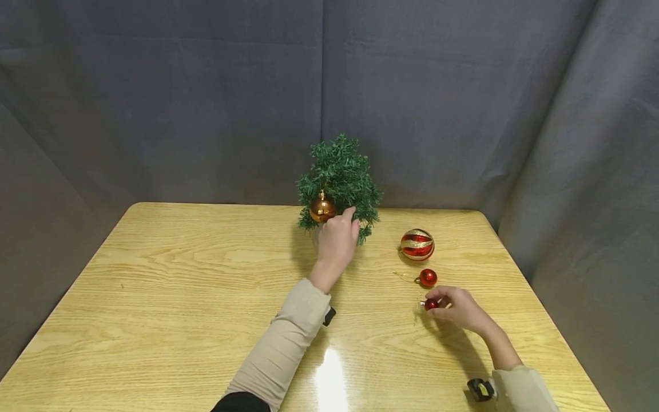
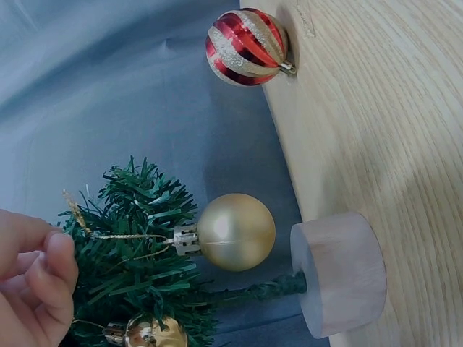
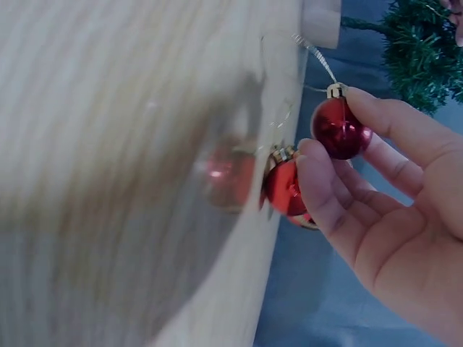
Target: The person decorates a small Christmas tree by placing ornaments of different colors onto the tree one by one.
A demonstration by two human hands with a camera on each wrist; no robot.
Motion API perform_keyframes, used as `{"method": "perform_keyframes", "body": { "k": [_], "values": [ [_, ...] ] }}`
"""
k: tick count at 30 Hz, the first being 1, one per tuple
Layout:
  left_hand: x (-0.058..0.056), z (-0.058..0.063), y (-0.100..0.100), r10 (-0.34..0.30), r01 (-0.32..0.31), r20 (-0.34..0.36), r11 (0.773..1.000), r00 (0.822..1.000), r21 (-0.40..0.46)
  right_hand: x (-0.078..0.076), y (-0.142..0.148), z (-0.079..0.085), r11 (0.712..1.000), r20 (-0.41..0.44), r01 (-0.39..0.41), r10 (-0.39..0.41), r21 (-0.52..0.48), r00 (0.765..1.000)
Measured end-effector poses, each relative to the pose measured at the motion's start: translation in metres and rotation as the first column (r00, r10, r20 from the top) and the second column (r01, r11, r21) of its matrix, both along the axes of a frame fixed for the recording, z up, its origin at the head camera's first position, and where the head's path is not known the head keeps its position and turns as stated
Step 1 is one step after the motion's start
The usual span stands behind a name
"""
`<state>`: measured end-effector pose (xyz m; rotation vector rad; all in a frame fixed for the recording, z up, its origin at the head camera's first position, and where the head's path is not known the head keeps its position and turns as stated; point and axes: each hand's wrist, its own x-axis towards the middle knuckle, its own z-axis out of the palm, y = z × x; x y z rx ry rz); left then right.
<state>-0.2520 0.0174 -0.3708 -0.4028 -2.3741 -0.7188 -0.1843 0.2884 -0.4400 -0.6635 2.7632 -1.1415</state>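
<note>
A small green artificial Christmas tree (image 1: 340,171) stands at the table's far edge on a round wooden base (image 2: 347,275). My left hand (image 1: 338,234) is at its lower front branches, fingers bent beside the gold string of a matte gold ball ornament (image 2: 237,231). That string's loop lies over the branch tips, next to the fingertips. A shiny gold ball ornament (image 1: 322,210) hangs left of the hand. Toward the front right, my right hand (image 1: 455,308) pinches a small dark red ball ornament (image 3: 340,129) between thumb and fingers, its string loop trailing.
Another small red ball ornament (image 1: 428,278) lies on the wooden table (image 1: 180,297) just beyond the right hand. Behind it sits a larger red-and-gold striped ball (image 1: 417,245). Grey curtains (image 1: 216,114) surround the table's back and sides.
</note>
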Motion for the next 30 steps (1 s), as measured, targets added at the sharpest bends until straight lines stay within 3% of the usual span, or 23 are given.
{"method": "perform_keyframes", "body": {
  "k": [12,30],
  "values": [
    [0.0,-0.001,0.0,0.007,-0.007,-0.006,1.0,1.0,0.006,-0.01,-0.025,0.011,0.991,-0.057,0.115,-0.119,-0.063,0.991],
    [0.0,0.001,0.0,0.008,-0.008,0.008,1.0,1.0,0.006,-0.02,-0.044,0.027,0.987,-0.144,0.103,-0.121,-0.126,0.982]
  ]
}}
